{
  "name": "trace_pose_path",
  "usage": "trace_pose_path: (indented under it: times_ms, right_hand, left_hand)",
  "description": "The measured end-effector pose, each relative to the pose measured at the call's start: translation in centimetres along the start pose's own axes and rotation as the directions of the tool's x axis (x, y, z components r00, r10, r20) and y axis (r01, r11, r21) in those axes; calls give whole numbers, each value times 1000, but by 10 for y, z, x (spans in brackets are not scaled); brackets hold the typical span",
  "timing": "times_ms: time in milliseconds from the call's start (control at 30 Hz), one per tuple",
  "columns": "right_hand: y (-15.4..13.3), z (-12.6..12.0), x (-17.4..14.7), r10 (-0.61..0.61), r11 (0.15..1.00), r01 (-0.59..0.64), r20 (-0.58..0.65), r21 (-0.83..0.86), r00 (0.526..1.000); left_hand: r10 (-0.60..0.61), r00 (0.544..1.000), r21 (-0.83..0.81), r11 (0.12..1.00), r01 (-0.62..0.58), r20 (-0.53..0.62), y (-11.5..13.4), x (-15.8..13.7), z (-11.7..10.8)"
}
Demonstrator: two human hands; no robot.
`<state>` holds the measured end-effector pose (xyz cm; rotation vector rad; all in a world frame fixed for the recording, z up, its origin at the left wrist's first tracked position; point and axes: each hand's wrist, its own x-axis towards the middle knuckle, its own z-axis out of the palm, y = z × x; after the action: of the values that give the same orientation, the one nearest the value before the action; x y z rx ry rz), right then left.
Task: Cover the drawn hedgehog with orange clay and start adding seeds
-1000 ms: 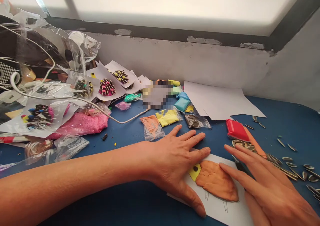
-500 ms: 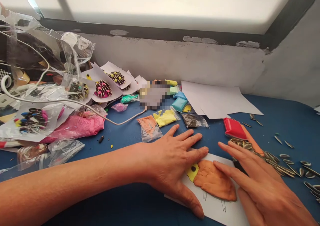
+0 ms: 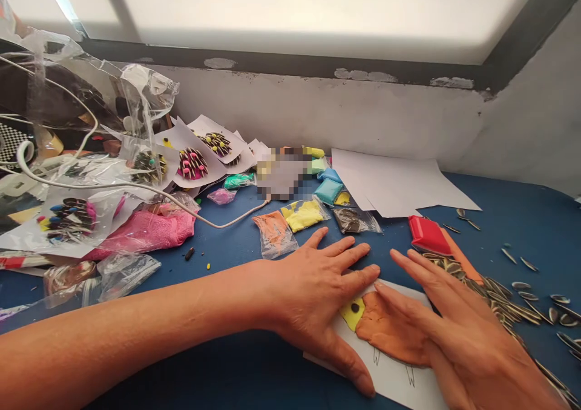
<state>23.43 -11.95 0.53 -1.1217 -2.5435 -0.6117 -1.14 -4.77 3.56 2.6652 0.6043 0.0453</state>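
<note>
My left hand (image 3: pixel 324 298) lies flat with spread fingers on a white sheet of paper (image 3: pixel 385 376). On that sheet is a flattened piece of orange modelling clay (image 3: pixel 385 331), shaped like a body. A small yellow clay head (image 3: pixel 351 314) with a black dot joins its left side, partly under my left hand. Two drawn legs show below the orange clay. My right hand (image 3: pixel 463 325) has its fingers stretched out, with the index finger lying on the upper part of the orange clay and covering its right side.
Sunflower seeds (image 3: pixel 512 301) lie scattered at the right, beside a red clay packet (image 3: pixel 430 235). Behind my hands are orange (image 3: pixel 275 234) and yellow clay packets (image 3: pixel 304 215) and blank paper (image 3: pixel 385 177). Seed-covered clay models (image 3: pixel 193 163), a pink towel (image 3: pixel 149 231) and a white cable (image 3: pixel 218 223) lie left.
My right hand has slid left and farther over the orange clay, covering more of it. My left hand stays in place on the paper. The view has shifted slightly.
</note>
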Motion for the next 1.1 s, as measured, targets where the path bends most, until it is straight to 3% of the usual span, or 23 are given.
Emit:
trace_pose_path:
  times_ms: [133, 367, 633, 867, 1100]
  right_hand:
    - [0, 0, -2, -12, 1000, 12, 23, 6, 1000]
    - [-7, -4, 9, -3, 998, 6, -42, 65, 999]
    - [-9, 0, -7, 50, 982, -42, -41, 184, 998]
    - [-21, 1, -4, 27, 998, -23, -84, 55, 996]
    - [-19, 2, -7, 14, 998, -10, -73, 57, 997]
  left_hand:
    - [-2, 1000, -28, 1000, 2, 10, 0, 0, 1]
    - [-4, 1000, -23, 1000, 3, -10, 0, -1, 0]
    - [-8, 1000, 17, 1000, 8, 6, 1, 0, -3]
    - [-10, 1000, -1, 1000, 10, 13, 1, 0, -3]
    - [-12, 1000, 8, 1000, 12, 18, 2, 0, -4]
